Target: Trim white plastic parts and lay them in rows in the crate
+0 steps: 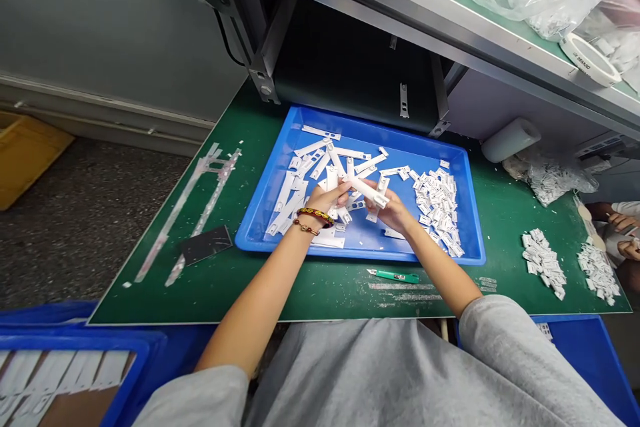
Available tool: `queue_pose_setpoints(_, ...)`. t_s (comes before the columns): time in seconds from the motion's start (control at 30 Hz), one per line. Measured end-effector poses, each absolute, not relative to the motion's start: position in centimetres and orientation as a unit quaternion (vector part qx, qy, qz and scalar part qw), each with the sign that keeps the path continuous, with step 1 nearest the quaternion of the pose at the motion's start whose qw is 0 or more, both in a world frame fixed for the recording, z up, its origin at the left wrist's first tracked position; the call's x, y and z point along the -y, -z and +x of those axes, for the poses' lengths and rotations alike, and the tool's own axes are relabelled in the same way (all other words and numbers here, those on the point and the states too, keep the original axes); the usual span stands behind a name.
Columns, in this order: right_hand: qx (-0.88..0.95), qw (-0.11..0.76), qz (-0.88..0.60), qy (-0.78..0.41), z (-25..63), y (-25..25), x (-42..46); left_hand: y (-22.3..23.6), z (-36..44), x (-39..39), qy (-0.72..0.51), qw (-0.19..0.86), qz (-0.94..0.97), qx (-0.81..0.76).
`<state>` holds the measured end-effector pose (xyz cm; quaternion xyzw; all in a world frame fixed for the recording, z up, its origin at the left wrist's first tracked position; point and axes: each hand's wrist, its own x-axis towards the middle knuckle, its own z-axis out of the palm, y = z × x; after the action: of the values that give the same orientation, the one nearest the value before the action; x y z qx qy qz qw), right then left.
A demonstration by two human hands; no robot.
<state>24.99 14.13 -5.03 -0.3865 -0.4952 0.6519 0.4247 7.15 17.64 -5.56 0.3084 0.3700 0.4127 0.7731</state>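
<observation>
Two bare hands were over a blue tray (pixel 350 253) on the green bench (pixel 320 297): the left hand (pixel 323 200) and right hand (pixel 393 211) each had a clenched grip on one white plastic strip (pixel 367 191), above loose white strips (pixel 300 177) and small white clips (pixel 435 203).

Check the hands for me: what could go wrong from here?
The right hand, holding a white strip, is close to the small white pieces in the blue tray, so it might scatter them among the long white strips. The green craft knife on the mat lies near the right forearm, which could knock it.
</observation>
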Motion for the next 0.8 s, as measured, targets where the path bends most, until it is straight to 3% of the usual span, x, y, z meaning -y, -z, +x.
queue_pose_setpoints(0.2, 0.632, 0.46, -0.449, -0.432, 23.9, 4.5, -13.6, 5.5, 7.2, -17.2, -0.364, 0.784, 0.354, -0.358)
queue_pose_setpoints(0.4, 0.516, 0.569, -0.527, -0.363, 24.1, 4.1, -15.0, 6.1, 8.0, -17.7, -0.355, 0.802, 0.349, -0.331)
queue_pose_setpoints(0.63, 0.48, 0.496, -0.538, -0.484, 23.9, 5.1, -15.4, 5.8, 7.8, -17.8, -0.408, 0.802, 0.308, -0.308)
queue_pose_setpoints(0.8, 0.676, 0.405, -0.515, -0.339, 23.5, 4.3, -14.3, 6.7, 7.8, -18.1, -0.388, 0.779, 0.275, -0.409)
